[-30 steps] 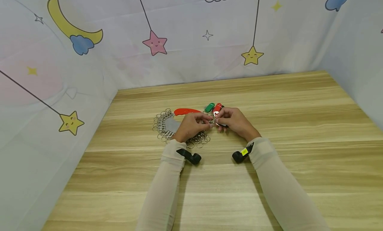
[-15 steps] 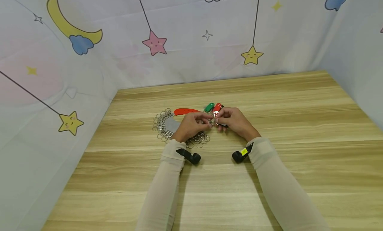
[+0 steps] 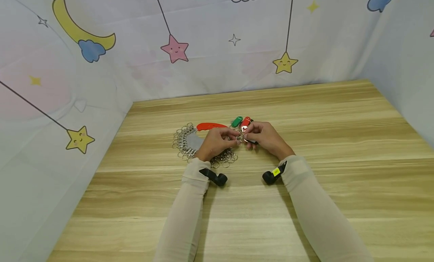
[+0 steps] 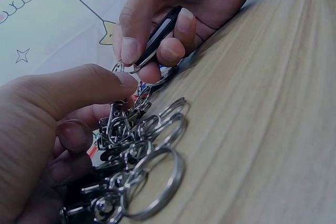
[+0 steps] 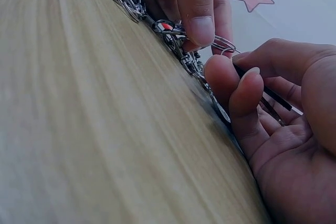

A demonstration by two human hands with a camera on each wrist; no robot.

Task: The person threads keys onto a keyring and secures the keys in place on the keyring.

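In the head view my left hand (image 3: 217,141) and right hand (image 3: 266,137) meet over a pile of metal key rings. Thumb and fingers of the left hand pinch a metal key ring (image 5: 224,42), as the right wrist view shows. My right hand pinches a black key tag (image 4: 160,35), whose small wire loop lies close against that ring; whether they are linked cannot be told. Key rings with swivel clasps (image 4: 157,182) lie under the left hand. Just beyond the fingers are a green key tag (image 3: 237,121) and a red key tag (image 3: 246,121).
A flat grey piece (image 3: 194,141) with a red curved handle-like part (image 3: 211,126) lies left of the hands, fringed by several key rings (image 3: 183,139). The wooden table (image 3: 322,115) meets a printed cloth backdrop (image 3: 217,73) at its back and sides.
Both hands stay in nearly the same place, fingertips together. Only slight finger movement at the ring shows; the tags and pile look the same.
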